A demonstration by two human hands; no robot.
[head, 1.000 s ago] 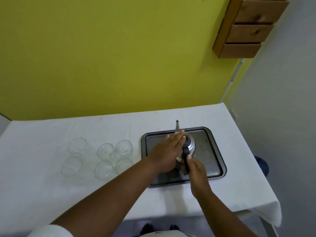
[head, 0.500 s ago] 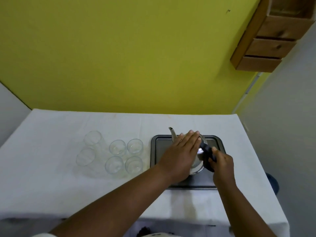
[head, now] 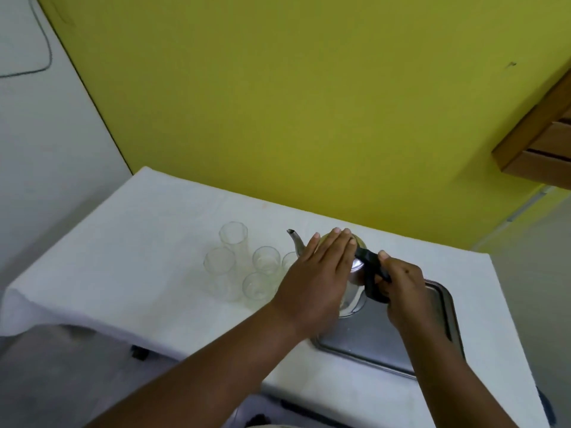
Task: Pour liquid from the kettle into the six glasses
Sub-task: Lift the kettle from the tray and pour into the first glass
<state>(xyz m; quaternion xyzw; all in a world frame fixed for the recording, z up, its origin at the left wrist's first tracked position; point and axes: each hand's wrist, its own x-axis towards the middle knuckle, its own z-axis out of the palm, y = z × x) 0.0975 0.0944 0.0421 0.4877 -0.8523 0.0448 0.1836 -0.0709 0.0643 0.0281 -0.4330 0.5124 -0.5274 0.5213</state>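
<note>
Kettle (head: 355,281) sits at centre frame, metal body mostly hidden under my left hand (head: 318,273); only a strip of its side and its spout (head: 295,242) show. Spout points to the upper left, toward the glasses (head: 247,267); its tip is clear of them. Whether the kettle's base touches the tray (head: 432,344) or hangs just above it, I cannot tell. My left hand lies flat across the top of the kettle, palm down, fingers straight and pressed close together, tips reaching the far edge. My right hand (head: 401,291) is at right of centre, fingers curled tight around the black handle (head: 372,273), thumb on top of it. Tray is dark metal, lower right of centre, partly under my right forearm, on the white tablecloth (head: 139,257). Glasses are clear and upright, clustered just left of the kettle on the cloth; I count five plainly, the nearest to my left hand partly cut off by it, and a sixth I cannot make out. They look empty, though the blur makes that uncertain. Yellow wall (head: 278,103) fills the upper frame; a wooden drawer unit (head: 540,143) hangs at the right edge.
</note>
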